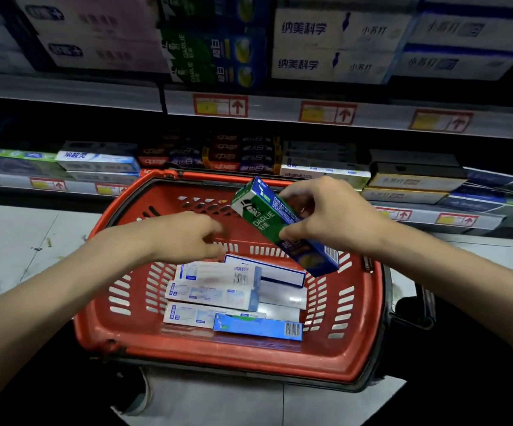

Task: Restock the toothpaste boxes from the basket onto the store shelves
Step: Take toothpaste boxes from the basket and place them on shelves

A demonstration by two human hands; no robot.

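A red plastic basket (362,342) stands on the floor below me, with several white and blue toothpaste boxes (215,295) lying flat in it. My right hand (332,216) grips a green and blue Darlie toothpaste box (267,216) above the basket's far right side, tilted with its green end up. My left hand (187,238) hovers over the basket's middle with loosely curled fingers and holds nothing. Matching Darlie boxes (215,56) are stacked on the upper shelf straight ahead.
The upper shelf edge (279,110) carries red and yellow price tags. A lower shelf (418,182) just behind the basket holds rows of other toothpaste boxes. Pale floor tiles (18,241) lie to the left. Black basket handles (415,305) hang at the right side.
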